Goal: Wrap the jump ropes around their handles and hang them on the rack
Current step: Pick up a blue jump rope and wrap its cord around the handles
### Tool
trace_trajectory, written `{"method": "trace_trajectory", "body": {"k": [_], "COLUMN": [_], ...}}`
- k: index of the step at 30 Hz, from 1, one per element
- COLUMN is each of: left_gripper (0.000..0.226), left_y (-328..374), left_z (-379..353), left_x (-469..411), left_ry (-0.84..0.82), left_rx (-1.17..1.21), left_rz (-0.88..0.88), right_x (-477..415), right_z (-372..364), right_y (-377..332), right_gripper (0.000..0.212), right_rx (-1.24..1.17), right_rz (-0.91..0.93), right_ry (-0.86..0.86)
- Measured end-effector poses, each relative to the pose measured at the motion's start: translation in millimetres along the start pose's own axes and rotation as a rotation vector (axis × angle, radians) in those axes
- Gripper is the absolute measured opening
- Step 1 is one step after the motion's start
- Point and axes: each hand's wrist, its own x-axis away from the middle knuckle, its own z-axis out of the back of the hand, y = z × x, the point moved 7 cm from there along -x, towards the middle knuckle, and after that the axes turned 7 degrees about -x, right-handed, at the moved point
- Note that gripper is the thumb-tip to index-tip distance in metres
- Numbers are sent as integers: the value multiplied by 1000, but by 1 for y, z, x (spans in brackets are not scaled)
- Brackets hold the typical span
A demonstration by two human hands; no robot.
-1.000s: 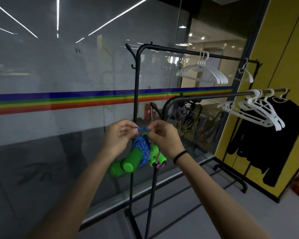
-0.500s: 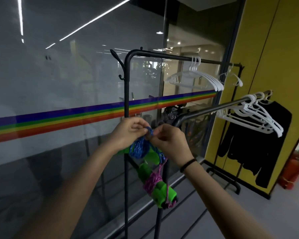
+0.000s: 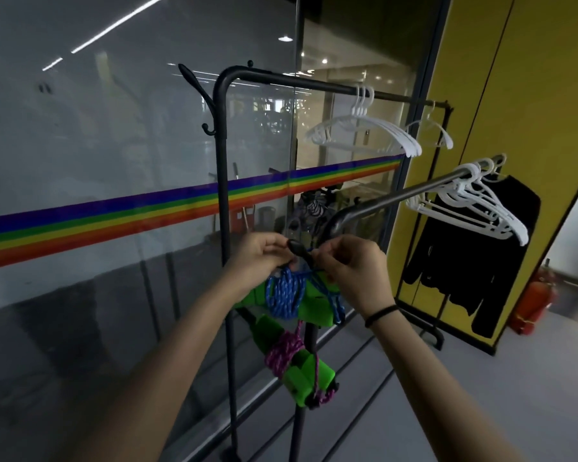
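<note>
Two black racks fill the middle and right of our view, and we start with the taller rack (image 3: 221,181), whose post runs down the centre of the frame and whose top bar crosses to the upper right carrying white hangers (image 3: 364,128). The lower rack (image 3: 397,198) slants its grey bar from centre toward the right edge, where more white hangers (image 3: 474,208) and a black garment (image 3: 461,261) hang against the yellow wall (image 3: 531,95). Behind both stands a glass wall (image 3: 97,145) with a rainbow stripe (image 3: 114,215) crossing it from the left edge.

We reach in from the bottom of the frame with both forearms. Our left hand (image 3: 261,258) is curled nearly closed, fingertips pinched on a loop of the blue jump rope (image 3: 286,293) right at a black hook (image 3: 299,250) at the end of the lower rack, just above centre. Our right hand (image 3: 351,265), with a black band (image 3: 379,315) at the wrist, is likewise drawn into a tight pinch on the same blue cord on the hook's other side. Whether the loop already sits over the hook we cannot tell, since our fingers cover it.

Below our hands the blue jump rope's coils wind around its green handles (image 3: 314,305), which lie roughly level just under our wrists. Lower still, at centre bottom, the pink jump rope (image 3: 282,353) is wound around its own green handles (image 3: 306,378), hanging tilted against the lower rack's post, its cord rising toward the blue bundle.
</note>
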Motion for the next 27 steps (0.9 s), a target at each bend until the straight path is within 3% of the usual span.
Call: {"method": "trace_trajectory", "body": {"k": [9,14,18,21,27], "left_gripper": [14,20,18,14,12], "left_y": [0,7,22,29,22], "left_z": [-1,-2,4,7,-16], "left_x": [5,22,51,89,206], "left_ry": [8,90,315,448,572], "left_rx": [-32,-61,-43,-23,0], "left_rz": [-4,-13,-4,30,158], "right_x": [1,10,20,39,119], "right_z": [0,-3,6,14,20], "right_y": [-4,-4,-9,-18,-27], "right_gripper": [11,12,15,6,13], "right_rx": [288,192,111,27,-156], "right_rz": [29,106,167,210,182], "right_ry": [-68,-116,-115,-140,-374]}}
